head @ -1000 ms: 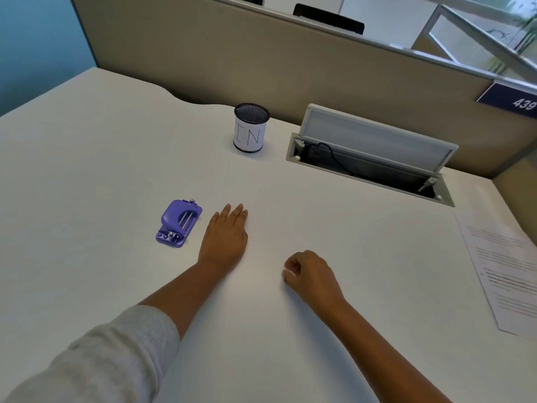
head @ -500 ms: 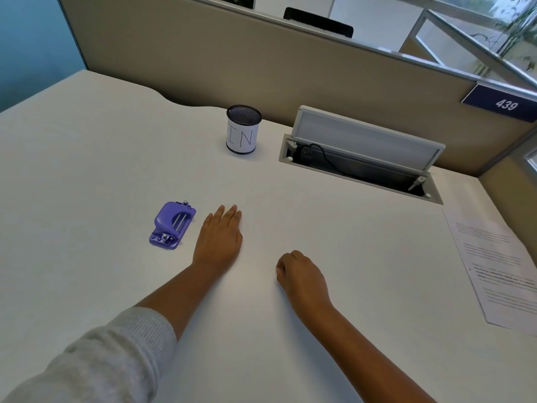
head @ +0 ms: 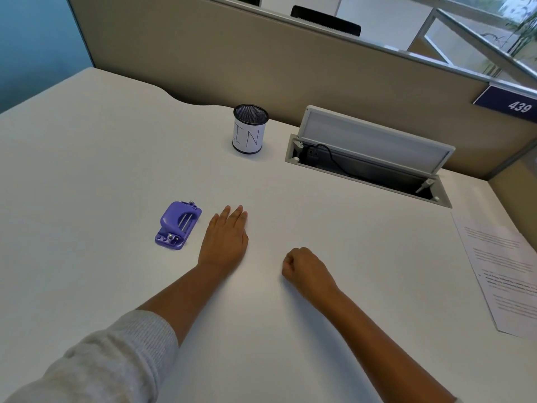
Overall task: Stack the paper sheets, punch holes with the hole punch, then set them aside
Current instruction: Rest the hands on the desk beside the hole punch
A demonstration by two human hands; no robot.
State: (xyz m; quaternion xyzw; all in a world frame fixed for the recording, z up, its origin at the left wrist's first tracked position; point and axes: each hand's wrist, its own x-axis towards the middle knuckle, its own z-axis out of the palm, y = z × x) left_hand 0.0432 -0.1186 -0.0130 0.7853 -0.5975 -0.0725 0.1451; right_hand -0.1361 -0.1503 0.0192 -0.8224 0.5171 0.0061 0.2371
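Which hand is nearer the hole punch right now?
Left. The left hand lies flat just right of the punch, not touching; the right hand, a fist, sits farther right.

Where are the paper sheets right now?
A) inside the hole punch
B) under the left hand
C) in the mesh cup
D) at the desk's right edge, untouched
D: the paper sheets lie flat at the right edge of the desk, away from the left hand, the right hand and the purple hole punch.
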